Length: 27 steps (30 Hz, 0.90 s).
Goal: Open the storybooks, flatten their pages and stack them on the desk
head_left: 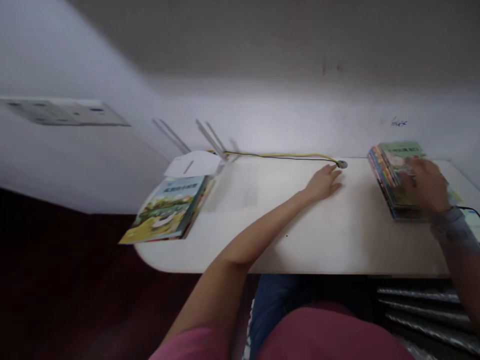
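Observation:
My left hand (323, 183) is stretched out over the white table (240, 225), fingers apart and nothing in them. Its fingertips come close to the round cable hole (342, 164) by the wall. On the right, my right hand (429, 182) is at a stack of thin books (390, 172), over its right side. Motion smears those fingers, so I cannot see whether they grip a book. The top book has a green cover. At the table's left end lies another pile of picture books (168, 205), its top cover showing a white bird-like shape on green and yellow.
Behind the left pile stands a white router (195, 164) with several upright antennas. A yellow cable (281, 155) and a black one run along the wall to the hole. White sockets (63, 111) are on the left wall. A phone-like object (470, 217) with a black cord lies far right.

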Motion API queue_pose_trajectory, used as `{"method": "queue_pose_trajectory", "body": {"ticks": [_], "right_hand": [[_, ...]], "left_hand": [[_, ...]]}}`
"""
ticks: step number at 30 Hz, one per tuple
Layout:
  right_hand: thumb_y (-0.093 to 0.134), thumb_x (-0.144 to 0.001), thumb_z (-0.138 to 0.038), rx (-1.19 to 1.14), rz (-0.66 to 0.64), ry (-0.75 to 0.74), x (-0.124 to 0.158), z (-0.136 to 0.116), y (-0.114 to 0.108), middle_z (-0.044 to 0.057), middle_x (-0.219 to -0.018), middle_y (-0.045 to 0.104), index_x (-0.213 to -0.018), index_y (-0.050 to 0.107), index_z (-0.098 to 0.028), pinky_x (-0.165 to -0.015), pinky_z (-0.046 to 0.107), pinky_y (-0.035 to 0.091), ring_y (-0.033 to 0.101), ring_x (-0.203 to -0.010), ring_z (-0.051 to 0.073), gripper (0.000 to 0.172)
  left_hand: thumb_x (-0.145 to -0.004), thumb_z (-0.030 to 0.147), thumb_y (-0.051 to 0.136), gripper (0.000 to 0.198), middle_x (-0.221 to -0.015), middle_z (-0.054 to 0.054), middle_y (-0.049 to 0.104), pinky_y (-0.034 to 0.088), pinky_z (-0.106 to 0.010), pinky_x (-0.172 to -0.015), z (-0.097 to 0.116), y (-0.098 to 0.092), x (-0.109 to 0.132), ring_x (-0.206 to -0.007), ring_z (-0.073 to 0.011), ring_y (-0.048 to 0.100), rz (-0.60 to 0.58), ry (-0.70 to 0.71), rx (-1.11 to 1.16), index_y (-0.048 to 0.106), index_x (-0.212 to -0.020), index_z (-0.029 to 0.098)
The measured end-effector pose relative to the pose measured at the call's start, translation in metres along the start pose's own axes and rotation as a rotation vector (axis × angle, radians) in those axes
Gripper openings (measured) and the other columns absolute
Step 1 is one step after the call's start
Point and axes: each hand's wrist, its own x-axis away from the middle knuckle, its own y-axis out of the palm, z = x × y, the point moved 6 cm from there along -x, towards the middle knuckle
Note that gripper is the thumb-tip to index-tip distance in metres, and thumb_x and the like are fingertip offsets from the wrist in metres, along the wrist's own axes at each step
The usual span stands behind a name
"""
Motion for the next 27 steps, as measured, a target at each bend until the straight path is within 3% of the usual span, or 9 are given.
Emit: {"method": "queue_pose_trajectory", "body": {"ticks": [2,6,9,12,15,18,22,24,27], "right_hand": [[0.034,-0.095,-0.042,-0.178,-0.084,-0.269,0.008,-0.06,0.024,0.02,-0.121,0.06,-0.13,0.051,-0.012,-0.097,0.044,0.041,0.053,-0.118,0.029,0.049],[0.039,-0.094,-0.042,-0.191,-0.271,-0.465,0.033,-0.141,0.085,0.022,-0.137,0.05,-0.131,0.051,-0.011,-0.102,0.049,0.037,0.044,-0.13,0.033,0.05],[0.038,-0.094,-0.043,-0.195,-0.344,-0.418,0.043,-0.16,0.114,0.025,-0.139,0.048,-0.131,0.05,-0.009,-0.1,0.051,0.038,0.043,-0.131,0.035,0.052],[0.035,-0.096,-0.043,-0.228,-0.312,-0.38,0.047,-0.161,0.121,0.024,-0.14,0.047,-0.132,0.05,-0.011,-0.102,0.052,0.036,0.043,-0.131,0.034,0.052],[0.034,-0.096,-0.042,-0.265,-0.262,-0.383,0.049,-0.158,0.12,0.022,-0.139,0.049,-0.132,0.05,-0.013,-0.102,0.051,0.035,0.044,-0.13,0.031,0.049],[0.035,-0.096,-0.04,-0.27,-0.256,-0.378,0.048,-0.154,0.12,0.022,-0.139,0.049,-0.131,0.052,-0.012,-0.102,0.051,0.036,0.044,-0.13,0.031,0.048],[0.036,-0.096,-0.038,-0.238,-0.294,-0.344,0.047,-0.165,0.11,0.024,-0.136,0.051,-0.129,0.052,-0.009,-0.101,0.054,0.037,0.047,-0.127,0.034,0.047],[0.037,-0.095,-0.037,-0.256,-0.275,-0.309,0.048,-0.183,0.091,0.026,-0.134,0.052,-0.134,0.047,-0.008,-0.1,0.058,0.036,0.047,-0.126,0.037,0.049],[0.046,-0.091,-0.044,-0.441,-0.172,-0.32,0.05,-0.227,0.048,0.024,-0.147,0.038,-0.151,0.012,-0.012,-0.105,0.056,0.034,0.037,-0.135,0.035,0.075]], "left_hand": [[-0.087,0.03,0.054,0.041,-0.145,-0.008,0.046,0.028,-0.037,-0.113,-0.049,-0.034,0.047,-0.137,-0.0217,0.036,-0.042,-0.261,-0.222,0.052,-0.128,0.022],[-0.088,0.022,0.046,0.048,-0.151,-0.023,0.03,0.029,-0.053,-0.107,-0.125,-0.092,0.142,-0.139,-0.0366,0.028,0.015,-0.684,-0.392,0.042,-0.134,0.007],[-0.087,0.028,0.048,0.047,-0.145,-0.027,0.037,0.039,-0.049,-0.099,-0.16,-0.103,0.192,-0.13,-0.0381,0.041,-0.053,-0.875,-0.424,0.047,-0.127,0.005],[-0.087,0.029,0.046,0.036,-0.134,-0.023,0.051,0.04,-0.037,-0.098,-0.173,-0.103,0.211,-0.123,-0.0296,0.05,-0.112,-0.88,-0.412,0.058,-0.113,0.007],[-0.087,0.025,0.045,0.029,-0.12,-0.019,0.063,0.041,-0.03,-0.096,-0.175,-0.11,0.214,-0.115,-0.0248,0.057,-0.126,-0.878,-0.406,0.065,-0.101,0.01],[-0.087,0.022,0.041,0.03,-0.104,-0.02,0.068,0.047,-0.036,-0.086,-0.172,-0.128,0.215,-0.101,-0.0296,0.064,-0.09,-0.942,-0.424,0.067,-0.096,0.01],[-0.088,0.018,0.039,0.041,-0.098,-0.019,0.068,0.05,-0.041,-0.079,-0.146,-0.149,0.204,-0.095,-0.0314,0.067,0.018,-0.952,-0.412,0.053,-0.125,0.01],[-0.086,0.018,0.042,0.046,-0.097,-0.012,0.068,0.053,-0.035,-0.072,-0.118,-0.147,0.186,-0.083,-0.0239,0.069,0.118,-0.857,-0.154,0.045,-0.132,0.016],[-0.083,0.024,0.052,0.036,-0.094,-0.005,0.064,0.054,-0.026,-0.059,-0.057,-0.129,0.151,-0.069,-0.0165,0.069,0.216,-0.602,0.511,0.055,-0.118,0.02]]}}
